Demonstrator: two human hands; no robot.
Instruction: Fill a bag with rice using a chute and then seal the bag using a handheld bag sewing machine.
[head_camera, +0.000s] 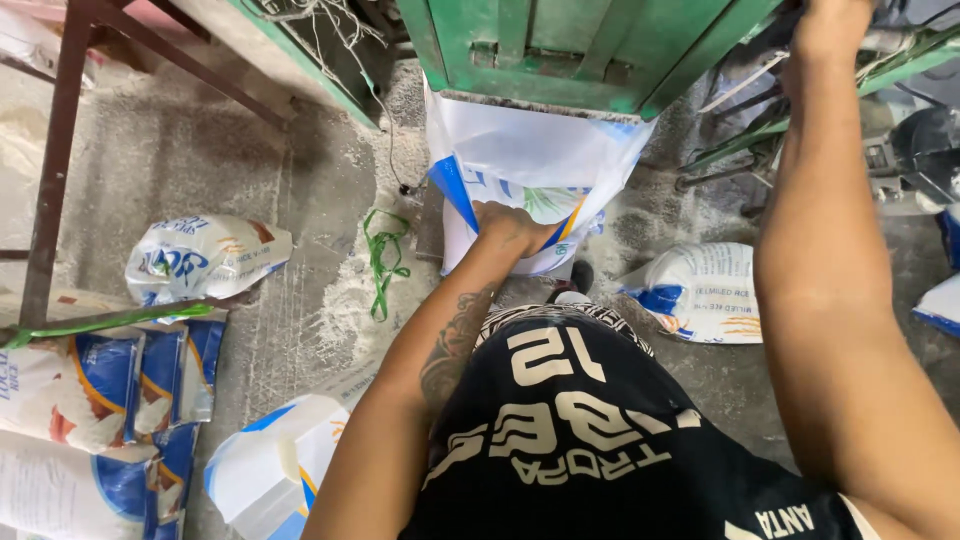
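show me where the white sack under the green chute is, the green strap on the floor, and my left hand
white sack (520, 160), head view, upper front panel.
green strap (383, 262), head view, middle of the loop.
left hand (508, 228), head view, back of the hand.

Soft, even daylight fills the frame, brightest at the upper left, where the floor (170, 150) washes out pale. Shadows are faint and diffuse. The white sack (535, 190) at centre top shows mild glare. Wide-angle distortion bends the edges; the forearm (840, 300) at right looms large. Focus is fairly sharp, slightly soft at the corners.
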